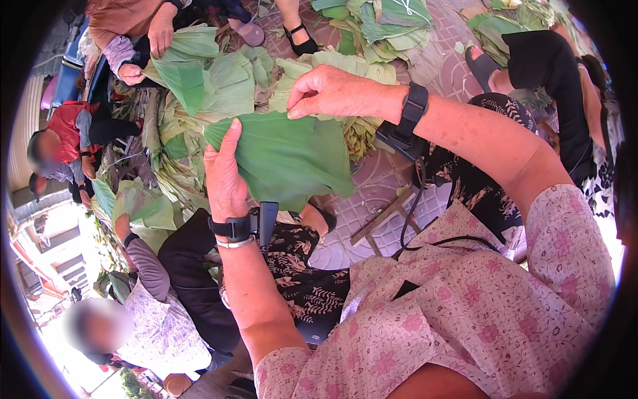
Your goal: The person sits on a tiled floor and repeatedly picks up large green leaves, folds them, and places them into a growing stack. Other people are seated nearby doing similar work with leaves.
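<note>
A broad green leaf (292, 156), perhaps several lying together, is spread out in front of me. My left hand (227, 174) grips its left side, thumb on top and the other fingers mostly hidden beneath. At the leaf's far edge, my right hand (335, 93) is closed in a pinch, thumb against forefinger. A black strap with a small dark device sits on each of my wrists. Just beyond the leaf lie flattened pale green leaves (229, 86) and a heap of yellowish leaves (361, 136).
A person's hands (161, 33) hold green leaves at the far left. Other people sit along the left and at the right. More stacked leaves (392, 30) lie on the paved floor at the back. A wooden frame (382, 219) stands below my hands, and a black cable (458, 239) crosses my lap.
</note>
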### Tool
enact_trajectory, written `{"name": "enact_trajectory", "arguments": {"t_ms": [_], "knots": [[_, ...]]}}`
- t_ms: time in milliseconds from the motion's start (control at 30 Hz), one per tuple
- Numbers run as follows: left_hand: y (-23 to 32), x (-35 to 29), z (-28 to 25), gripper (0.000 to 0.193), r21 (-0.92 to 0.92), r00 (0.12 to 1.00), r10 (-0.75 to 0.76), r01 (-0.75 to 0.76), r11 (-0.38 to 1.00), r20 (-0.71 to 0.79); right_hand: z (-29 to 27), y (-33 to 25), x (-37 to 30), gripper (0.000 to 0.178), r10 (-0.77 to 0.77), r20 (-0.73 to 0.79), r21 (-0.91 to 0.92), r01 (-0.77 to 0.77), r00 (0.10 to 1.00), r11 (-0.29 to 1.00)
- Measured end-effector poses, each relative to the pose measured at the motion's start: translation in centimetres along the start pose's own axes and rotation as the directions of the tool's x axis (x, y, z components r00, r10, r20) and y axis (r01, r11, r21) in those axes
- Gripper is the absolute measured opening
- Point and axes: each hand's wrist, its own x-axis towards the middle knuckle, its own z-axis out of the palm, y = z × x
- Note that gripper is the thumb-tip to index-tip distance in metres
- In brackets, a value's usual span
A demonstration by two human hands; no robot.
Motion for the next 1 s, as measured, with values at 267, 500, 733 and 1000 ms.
{"name": "enact_trajectory", "arguments": {"t_ms": [267, 500, 733, 1000], "knots": [[-0.7, 0.1, 0.9, 0.013, 0.027, 1.0, 0.01, -0.011, 1.0, 0.029, 0.0, 0.2, -0.7, 0.018, 0.109, 0.01, 0.169, -0.109, 0.994, 0.98], [-1.1, 0.0, 0.8, 0.014, 0.0, 0.999, 0.036, -0.036, 0.999, 0.026, 0.0, -0.2, -0.6, 0.018, 0.243, -0.057, 0.272, -0.219, 0.968, 0.937], [-0.9, -0.1, 0.8, 0.015, 0.011, 0.999, 0.052, -0.052, 0.999, 0.009, -1.2, 1.3, -0.1, 0.024, 0.416, -0.062, 0.481, -0.338, 0.907, 0.809], [-1.4, -0.6, 2.0, 0.014, 0.045, 0.999, -0.038, 0.037, 0.998, 0.017, 0.2, 0.2, -0.3, 0.023, 0.151, 0.002, 0.229, -0.148, 0.988, 0.962]]}}
